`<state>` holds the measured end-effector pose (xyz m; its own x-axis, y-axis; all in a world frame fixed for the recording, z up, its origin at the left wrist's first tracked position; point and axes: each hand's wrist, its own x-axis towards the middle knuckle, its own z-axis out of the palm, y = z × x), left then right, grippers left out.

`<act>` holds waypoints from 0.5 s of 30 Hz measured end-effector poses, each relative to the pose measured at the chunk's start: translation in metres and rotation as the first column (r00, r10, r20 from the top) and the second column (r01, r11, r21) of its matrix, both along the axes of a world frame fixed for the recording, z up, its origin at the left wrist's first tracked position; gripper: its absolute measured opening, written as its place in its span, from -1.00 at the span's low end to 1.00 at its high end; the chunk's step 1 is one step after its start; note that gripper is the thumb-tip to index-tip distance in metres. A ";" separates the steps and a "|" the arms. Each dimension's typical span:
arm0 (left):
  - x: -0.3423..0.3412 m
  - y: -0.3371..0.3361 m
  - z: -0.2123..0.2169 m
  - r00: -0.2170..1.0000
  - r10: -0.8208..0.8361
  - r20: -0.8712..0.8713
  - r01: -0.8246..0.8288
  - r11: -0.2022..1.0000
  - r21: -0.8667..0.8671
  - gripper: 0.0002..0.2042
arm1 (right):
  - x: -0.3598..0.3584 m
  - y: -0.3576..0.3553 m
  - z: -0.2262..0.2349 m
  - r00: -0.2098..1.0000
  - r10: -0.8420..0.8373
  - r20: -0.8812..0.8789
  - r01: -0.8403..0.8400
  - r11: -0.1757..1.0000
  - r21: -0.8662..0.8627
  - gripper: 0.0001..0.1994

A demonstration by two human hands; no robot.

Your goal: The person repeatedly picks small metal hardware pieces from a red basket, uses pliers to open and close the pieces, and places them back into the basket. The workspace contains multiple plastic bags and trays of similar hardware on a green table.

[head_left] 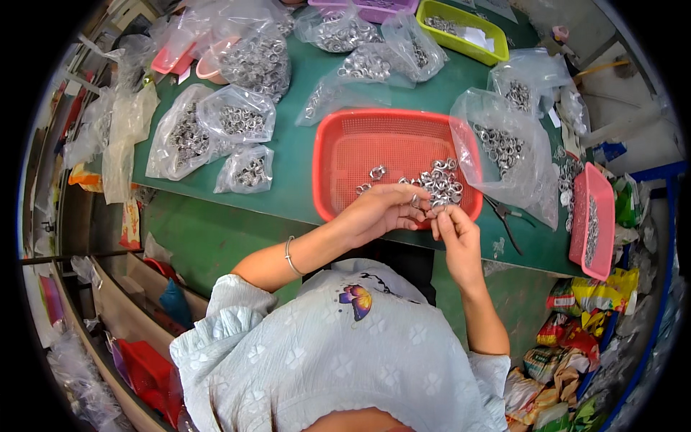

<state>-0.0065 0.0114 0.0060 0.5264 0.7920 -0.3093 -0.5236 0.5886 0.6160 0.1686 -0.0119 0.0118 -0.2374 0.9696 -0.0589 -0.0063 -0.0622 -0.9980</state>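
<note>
I watch the left hand (pixel 381 212), half-curled, holding a metal ring (pixel 415 201) at its fingertips; the right hand (pixel 459 234) pinches a tiny metal piece (pixel 436 210) alongside, above the red basket's (pixel 322 173) near rim.

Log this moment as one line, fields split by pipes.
Red basket: metal rings, mostly near right | left hand and right hand: fingertips together at near rim, held item unclear | pliers: on green table, right of basket
</note>
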 end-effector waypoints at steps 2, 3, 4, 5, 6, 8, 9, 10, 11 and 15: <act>-0.002 -0.004 0.000 1.000 0.010 -0.010 -0.010 1.000 -0.013 -0.76 | -0.001 -0.003 0.002 0.986 0.006 0.168 -0.023 0.995 0.099 -0.81; -0.001 -0.005 -0.006 0.999 -0.004 -0.047 0.005 1.000 0.020 -0.76 | -0.003 -0.002 0.002 0.982 -0.036 0.186 0.014 0.992 0.122 -0.82; -0.001 -0.008 -0.009 0.996 -0.008 -0.087 0.013 0.999 0.052 -0.76 | -0.003 -0.001 0.002 0.974 -0.009 0.228 -0.021 0.992 0.128 -0.83; -0.002 -0.009 -0.007 0.974 -0.068 -0.216 0.086 0.994 0.071 -0.78 | -0.002 0.001 0.002 0.963 0.019 0.270 -0.057 0.989 0.133 -0.83; -0.004 -0.011 -0.003 0.968 -0.036 -0.248 0.076 0.985 0.155 -0.82 | -0.003 0.003 0.000 0.949 0.042 0.313 -0.089 0.986 0.138 -0.83; -0.009 -0.011 -0.013 0.938 0.077 -0.337 0.010 0.969 0.249 -0.87 | -0.011 0.005 -0.003 0.954 0.062 0.294 -0.100 0.988 0.115 -0.84; -0.016 -0.010 -0.008 0.899 0.175 -0.402 -0.028 0.938 0.345 -0.87 | -0.014 0.005 -0.004 0.957 0.059 0.284 -0.093 0.990 0.107 -0.85; -0.024 -0.009 -0.001 0.848 0.274 -0.453 -0.055 0.897 0.439 -0.88 | -0.016 0.006 -0.003 0.946 0.058 0.318 -0.107 0.985 0.139 -0.85; -0.034 -0.008 0.004 0.788 0.372 -0.491 -0.070 0.846 0.528 -0.89 | -0.019 0.006 -0.001 0.935 0.053 0.351 -0.119 0.978 0.170 -0.86; -0.118 0.018 0.023 0.008 0.853 -0.523 0.030 0.522 0.852 -0.94 | -0.014 0.006 -0.010 0.906 0.060 0.419 -0.183 0.948 0.259 -0.90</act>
<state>-0.1244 0.0297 0.0295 -0.2807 0.8694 0.4066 0.6292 -0.1532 0.7620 0.1544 -0.0061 0.0021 -0.3697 0.9237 0.1003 0.3867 0.2511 -0.8874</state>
